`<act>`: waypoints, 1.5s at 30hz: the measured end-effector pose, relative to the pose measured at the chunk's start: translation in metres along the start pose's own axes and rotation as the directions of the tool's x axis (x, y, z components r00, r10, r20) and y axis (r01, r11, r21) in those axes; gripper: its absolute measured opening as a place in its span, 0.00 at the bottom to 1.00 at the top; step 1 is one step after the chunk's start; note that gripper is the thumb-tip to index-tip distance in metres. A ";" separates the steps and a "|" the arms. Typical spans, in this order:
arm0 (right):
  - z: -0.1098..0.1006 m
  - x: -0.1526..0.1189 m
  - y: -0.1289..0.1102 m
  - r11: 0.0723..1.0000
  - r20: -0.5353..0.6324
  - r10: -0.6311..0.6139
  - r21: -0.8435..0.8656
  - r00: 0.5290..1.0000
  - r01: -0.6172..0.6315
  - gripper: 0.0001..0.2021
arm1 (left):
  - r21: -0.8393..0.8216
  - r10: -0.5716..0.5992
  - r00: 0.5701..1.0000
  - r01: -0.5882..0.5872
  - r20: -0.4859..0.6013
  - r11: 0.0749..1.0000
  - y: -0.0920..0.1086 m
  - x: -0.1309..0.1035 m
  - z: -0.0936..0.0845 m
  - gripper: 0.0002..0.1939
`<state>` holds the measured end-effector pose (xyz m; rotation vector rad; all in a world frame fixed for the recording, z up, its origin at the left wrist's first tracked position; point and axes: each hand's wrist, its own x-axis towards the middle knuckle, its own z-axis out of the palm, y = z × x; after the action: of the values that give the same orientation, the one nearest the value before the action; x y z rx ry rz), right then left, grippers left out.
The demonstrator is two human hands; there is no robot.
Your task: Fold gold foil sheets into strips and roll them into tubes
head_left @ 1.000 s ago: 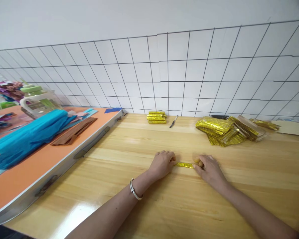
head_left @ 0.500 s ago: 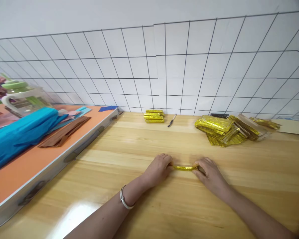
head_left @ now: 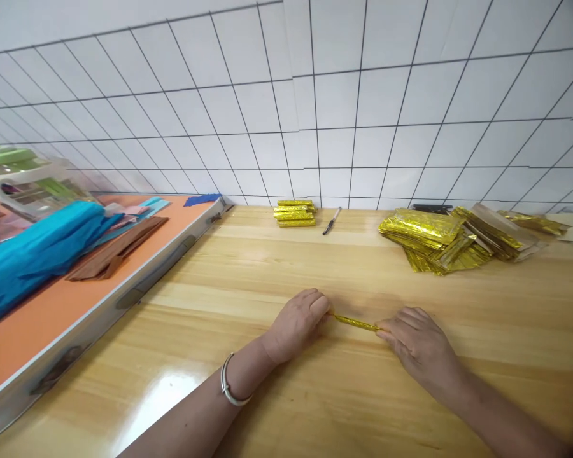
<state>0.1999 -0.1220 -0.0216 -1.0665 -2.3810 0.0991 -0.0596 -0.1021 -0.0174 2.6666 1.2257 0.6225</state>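
Note:
A thin roll of shiny gold foil (head_left: 356, 323) stretches between my hands, low over the wooden table (head_left: 248, 273). My left hand (head_left: 302, 321), with a silver bangle on its wrist, is closed on the roll's left end. At the right end, my right hand (head_left: 417, 340) pinches the foil between thumb and fingers. The roll slants slightly down to the right, and both of its ends are hidden in my fingers. Whether it touches the wood I cannot tell.
Several gold rolls (head_left: 295, 214) lie by the tiled wall, beside a pen (head_left: 332, 221). Stacked gold foil sheets (head_left: 423, 230) sit at the back right. On the left, an orange-topped surface (head_left: 138, 267) carries blue fabric (head_left: 42, 251), a brown strip (head_left: 119, 251) and a green-lidded jug (head_left: 28, 178).
The foil roll looks thinner and now slants down to the right. My right hand has turned and moved slightly right and down. The camera view has tilted a little.

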 end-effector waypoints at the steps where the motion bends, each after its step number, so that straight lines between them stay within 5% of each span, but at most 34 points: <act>1: 0.000 0.000 0.000 1.000 0.004 -0.007 -0.001 1.000 0.007 0.11 | 0.019 -0.004 1.000 0.004 0.010 1.000 0.000 0.000 0.001 0.07; 8: 0.007 0.003 -0.005 0.998 0.000 -0.009 -0.066 1.000 0.009 0.10 | 0.095 0.185 0.981 -0.190 0.058 0.977 0.012 0.006 -0.002 0.12; 15: 0.010 0.006 -0.022 0.968 0.072 -0.095 -0.226 0.993 0.109 0.08 | 0.187 0.225 0.971 -0.235 0.076 0.954 0.034 0.003 0.001 0.10; 20: 0.008 0.003 -0.031 0.979 0.084 -0.143 -0.131 0.986 0.153 0.13 | 0.165 0.268 0.959 -0.280 0.093 0.946 0.044 0.003 -0.006 0.10; 33: 0.000 0.000 -0.017 0.995 0.123 -0.081 -0.046 0.989 0.087 0.14 | -0.145 0.151 0.971 -0.125 0.184 0.982 0.031 -0.005 -0.008 0.22; 37: 0.001 0.003 -0.012 0.999 0.131 -0.043 -0.028 0.990 0.047 0.13 | -0.072 -0.006 0.984 0.020 0.181 0.997 0.029 -0.003 -0.008 0.10; 40: 0.003 0.003 -0.005 1.000 0.186 0.022 -0.017 0.982 -0.019 0.11 | 0.030 -0.099 0.980 0.096 0.170 0.995 0.027 -0.001 -0.008 0.12; 45: 0.002 0.004 0.007 0.988 0.246 0.156 -0.025 0.957 -0.154 0.13 | -0.050 -0.023 0.985 0.033 0.172 0.998 0.019 0.000 -0.006 0.09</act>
<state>0.2014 -0.1141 -0.0240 -1.3102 -2.5117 0.2984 -0.0495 -0.1151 -0.0061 2.5926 1.1808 0.4055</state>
